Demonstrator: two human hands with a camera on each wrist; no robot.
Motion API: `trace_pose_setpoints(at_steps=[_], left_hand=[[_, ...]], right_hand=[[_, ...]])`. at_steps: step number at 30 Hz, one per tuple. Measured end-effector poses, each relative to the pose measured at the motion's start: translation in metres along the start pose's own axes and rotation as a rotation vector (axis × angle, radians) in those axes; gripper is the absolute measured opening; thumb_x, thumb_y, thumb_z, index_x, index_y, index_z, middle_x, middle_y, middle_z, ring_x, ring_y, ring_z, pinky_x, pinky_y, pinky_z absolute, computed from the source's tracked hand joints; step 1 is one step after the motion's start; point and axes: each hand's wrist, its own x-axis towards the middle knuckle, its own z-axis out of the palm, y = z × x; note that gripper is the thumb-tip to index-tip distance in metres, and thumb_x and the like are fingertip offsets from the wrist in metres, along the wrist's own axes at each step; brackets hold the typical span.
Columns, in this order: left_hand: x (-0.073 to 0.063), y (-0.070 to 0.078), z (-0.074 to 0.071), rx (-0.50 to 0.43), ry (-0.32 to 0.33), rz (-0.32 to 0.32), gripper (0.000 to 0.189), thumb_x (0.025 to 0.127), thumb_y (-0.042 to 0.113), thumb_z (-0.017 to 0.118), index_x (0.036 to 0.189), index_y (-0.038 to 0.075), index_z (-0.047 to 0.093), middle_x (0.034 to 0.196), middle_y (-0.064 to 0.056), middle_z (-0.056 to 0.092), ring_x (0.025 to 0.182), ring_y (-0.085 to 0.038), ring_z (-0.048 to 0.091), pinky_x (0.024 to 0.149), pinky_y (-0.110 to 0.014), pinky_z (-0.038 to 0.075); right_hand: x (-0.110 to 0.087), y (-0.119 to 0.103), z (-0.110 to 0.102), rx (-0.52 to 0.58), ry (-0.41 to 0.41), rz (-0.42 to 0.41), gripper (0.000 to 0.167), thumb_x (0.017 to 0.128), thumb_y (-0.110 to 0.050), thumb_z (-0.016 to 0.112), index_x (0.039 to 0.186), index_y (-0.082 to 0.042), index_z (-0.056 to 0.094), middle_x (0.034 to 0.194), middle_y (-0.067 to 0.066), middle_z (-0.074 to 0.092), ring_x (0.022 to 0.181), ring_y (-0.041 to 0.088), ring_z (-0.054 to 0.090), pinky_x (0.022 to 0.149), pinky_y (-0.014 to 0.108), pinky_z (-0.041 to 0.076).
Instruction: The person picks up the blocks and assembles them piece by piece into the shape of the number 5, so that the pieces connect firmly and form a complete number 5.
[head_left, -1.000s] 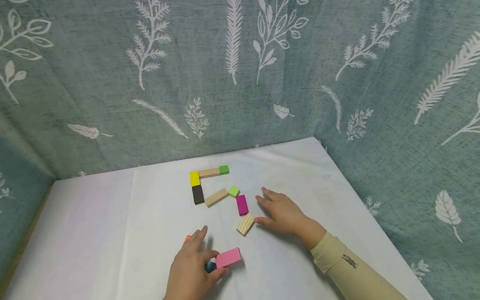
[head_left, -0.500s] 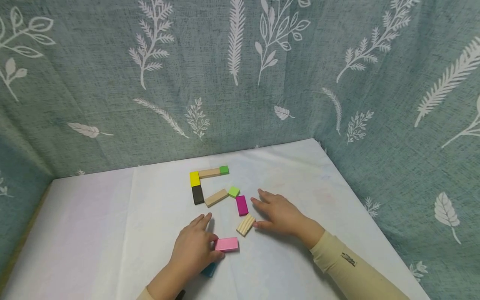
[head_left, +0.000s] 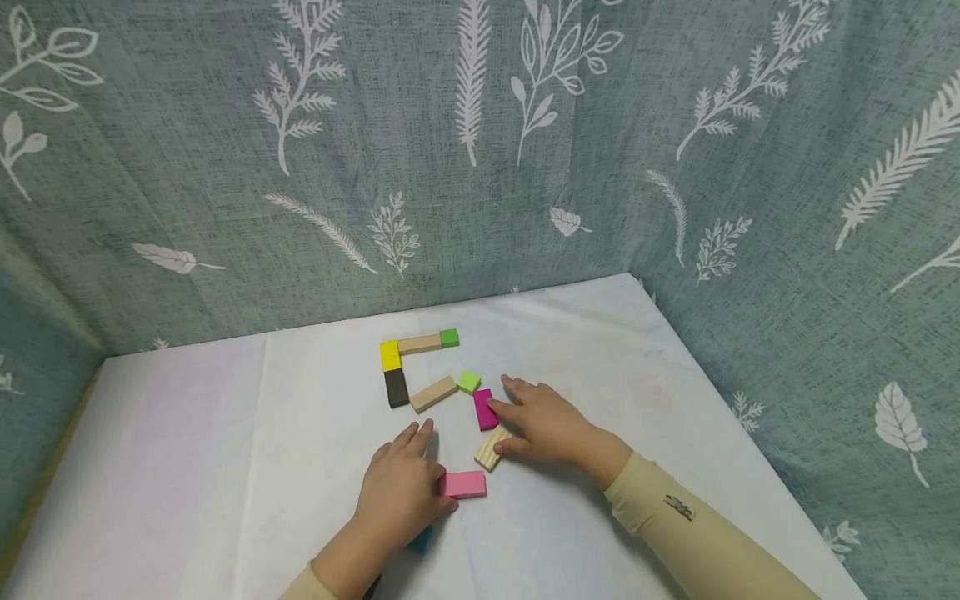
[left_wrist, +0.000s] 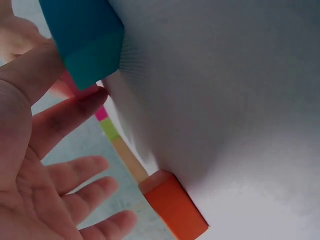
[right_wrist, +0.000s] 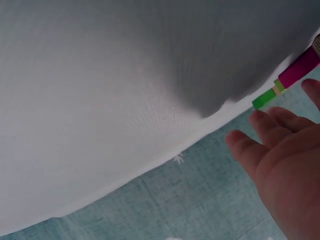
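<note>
My left hand [head_left: 401, 492] pinches a pink block [head_left: 467, 484] between thumb and index finger, close to the table. Its other fingers stretch forward. A teal block [left_wrist: 90, 40] lies by that hand's wrist side, mostly covered in the head view. An orange block [left_wrist: 175, 207] shows past the fingertips in the left wrist view; the hand hides it in the head view. My right hand [head_left: 551, 423] spreads loosely over the right end of the row. Its thumb is at the ridged wooden block [head_left: 488, 450], and a finger reaches the magenta block [head_left: 483, 410].
A lime block [head_left: 469, 382] and a plain wooden block [head_left: 433, 394] continue the row toward a black block [head_left: 396, 388]. Beyond it come a yellow block [head_left: 390, 356], a wooden strip [head_left: 420, 344] and a green block [head_left: 449, 337]. A patterned curtain [head_left: 450, 208] borders the white table [head_left: 187, 467].
My left hand has carried the pink block forward and lower, near the ridged wooden block. My right hand has shifted slightly left, onto the magenta and ridged blocks.
</note>
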Motion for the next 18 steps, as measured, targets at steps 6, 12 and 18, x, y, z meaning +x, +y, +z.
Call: trace_pose_setpoints(at_steps=[6, 12, 18], left_hand=[[0.0029, 0.0045, 0.001, 0.017, -0.03, -0.003, 0.042, 0.067, 0.057, 0.088, 0.083, 0.018, 0.082, 0.146, -0.016, 0.057, 0.137, -0.037, 0.051, 0.104, -0.057, 0.049], [0.003, 0.0064, 0.0022, 0.02, -0.036, -0.016, 0.04, 0.068, 0.057, 0.088, 0.08, 0.019, 0.081, 0.145, -0.017, 0.058, 0.135, -0.037, 0.053, 0.103, -0.057, 0.05], [0.0023, 0.0085, 0.0027, 0.01, -0.018, -0.015, 0.04, 0.068, 0.055, 0.088, 0.082, 0.019, 0.082, 0.143, -0.017, 0.059, 0.133, -0.038, 0.055, 0.101, -0.058, 0.051]], right_hand=[[0.0005, -0.0013, 0.0011, 0.008, -0.009, 0.003, 0.075, 0.091, -0.061, 0.064, 0.153, -0.022, 0.047, 0.165, 0.014, 0.03, 0.152, 0.03, 0.032, 0.121, 0.053, 0.031], [0.0016, -0.0013, 0.0027, -0.001, -0.024, 0.007, 0.076, 0.092, -0.063, 0.062, 0.154, -0.023, 0.044, 0.166, 0.013, 0.028, 0.153, 0.029, 0.03, 0.122, 0.052, 0.03], [0.0012, -0.0007, 0.0044, 0.004, -0.025, 0.018, 0.075, 0.092, -0.063, 0.062, 0.153, -0.025, 0.045, 0.167, 0.012, 0.028, 0.153, 0.028, 0.03, 0.122, 0.053, 0.029]])
